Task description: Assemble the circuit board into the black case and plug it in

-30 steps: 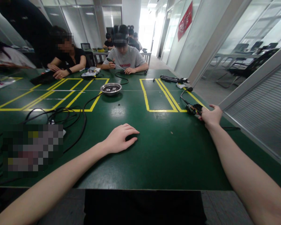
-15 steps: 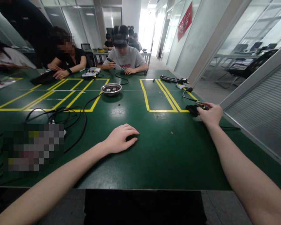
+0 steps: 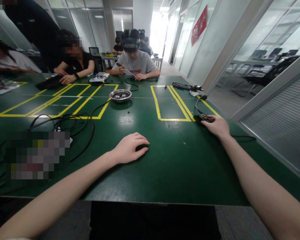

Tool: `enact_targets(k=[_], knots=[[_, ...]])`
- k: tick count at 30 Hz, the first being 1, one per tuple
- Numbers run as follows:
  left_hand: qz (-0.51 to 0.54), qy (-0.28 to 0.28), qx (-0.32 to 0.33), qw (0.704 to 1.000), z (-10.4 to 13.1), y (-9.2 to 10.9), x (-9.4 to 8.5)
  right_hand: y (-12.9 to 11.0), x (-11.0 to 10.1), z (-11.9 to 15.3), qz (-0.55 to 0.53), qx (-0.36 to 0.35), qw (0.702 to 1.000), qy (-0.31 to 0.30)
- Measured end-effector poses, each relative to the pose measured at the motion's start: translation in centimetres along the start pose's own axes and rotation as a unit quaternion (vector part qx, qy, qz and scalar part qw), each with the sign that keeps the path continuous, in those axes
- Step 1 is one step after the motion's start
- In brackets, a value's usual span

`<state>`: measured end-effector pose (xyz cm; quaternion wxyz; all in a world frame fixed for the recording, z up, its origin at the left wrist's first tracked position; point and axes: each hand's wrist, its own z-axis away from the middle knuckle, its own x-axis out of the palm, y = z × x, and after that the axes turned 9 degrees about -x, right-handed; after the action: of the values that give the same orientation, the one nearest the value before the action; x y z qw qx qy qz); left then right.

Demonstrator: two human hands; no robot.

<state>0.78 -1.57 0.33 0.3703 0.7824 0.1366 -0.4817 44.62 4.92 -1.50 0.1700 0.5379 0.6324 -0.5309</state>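
My left hand (image 3: 132, 148) lies on the green table (image 3: 162, 170), fingers stretched out and the thumb apart, with nothing in it. At the right side of the table my right hand (image 3: 218, 127) is closed on a small black device with exposed coloured wires (image 3: 203, 118). My fingers and palm cover part of this device, so its exact kind cannot be made out. Just beyond it stands a thin bent stalk with a dark round head (image 3: 203, 97); whether the two are joined is unclear.
Yellow tape (image 3: 173, 119) marks rectangles on the table. A metal bowl (image 3: 120, 96) holds small metal parts. Black cables (image 3: 90, 133) coil at left beside a blurred-out object (image 3: 40, 155). Black tool-like items (image 3: 187, 86) lie at far right. Across the table a person (image 3: 137, 63) holds a screwdriver-like tool.
My right hand has moved a little to the left and lower over the table with the black device. My left hand stays in place. The view has shifted slightly.
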Motion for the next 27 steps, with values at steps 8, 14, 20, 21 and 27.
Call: enact_targets(k=[8, 14, 20, 21, 27], knots=[[0.013, 0.016, -0.005, 1.0, 0.0, 0.5, 0.0, -9.8, 1.4, 6.2, -0.171, -0.263, 0.926, -0.209], [0.021, 0.017, 0.057, 0.998, 0.1, 1.0, -0.8, -15.2, 0.9, 12.6, -0.296, -0.479, 0.726, -0.394], [0.0, -0.039, 0.095, 0.995, 0.1, 1.2, -1.0, -15.4, 1.2, 13.5, -0.303, -0.505, 0.72, -0.368], [-0.013, -0.037, 0.093, 0.995, 0.1, 1.2, -1.0, -15.3, 1.2, 13.4, -0.306, -0.507, 0.722, -0.357], [-0.043, -0.03, 0.058, 0.997, 0.2, 0.9, -0.9, -15.4, 0.9, 13.3, -0.323, -0.504, 0.745, -0.294]])
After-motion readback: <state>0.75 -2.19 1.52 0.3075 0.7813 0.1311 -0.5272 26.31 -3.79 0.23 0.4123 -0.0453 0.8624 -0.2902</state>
